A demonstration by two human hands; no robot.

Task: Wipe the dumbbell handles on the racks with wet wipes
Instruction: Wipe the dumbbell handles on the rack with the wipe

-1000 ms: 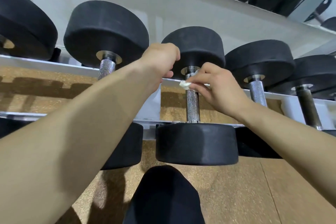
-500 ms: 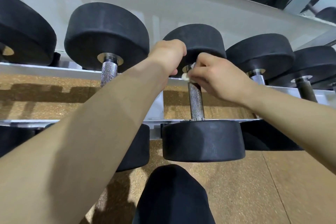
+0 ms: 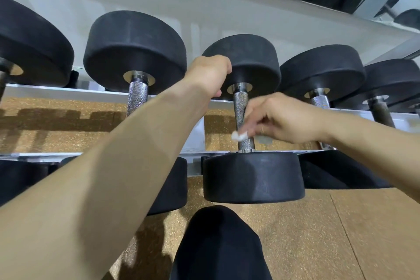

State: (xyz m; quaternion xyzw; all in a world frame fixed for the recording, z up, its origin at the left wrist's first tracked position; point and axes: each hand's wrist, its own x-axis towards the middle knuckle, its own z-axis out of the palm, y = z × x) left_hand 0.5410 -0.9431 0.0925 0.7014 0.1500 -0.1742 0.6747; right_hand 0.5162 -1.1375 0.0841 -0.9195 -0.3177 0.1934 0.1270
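While low on handle (image 3: 240, 109), right hand (image 3: 284, 118) with wipe (image 3: 238, 136); left hand (image 3: 209, 73) on weight (image 3: 252, 59).

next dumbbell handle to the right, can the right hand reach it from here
Probably yes. The right hand, pinching the wipe against the middle handle, sits just beside that next handle, whose upper part shows bare with nothing between them. The left hand grips the far head, clear of it.

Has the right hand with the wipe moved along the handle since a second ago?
Yes. The right hand and its wet wipe slid down the handle, from just under the far head to close above the near head.
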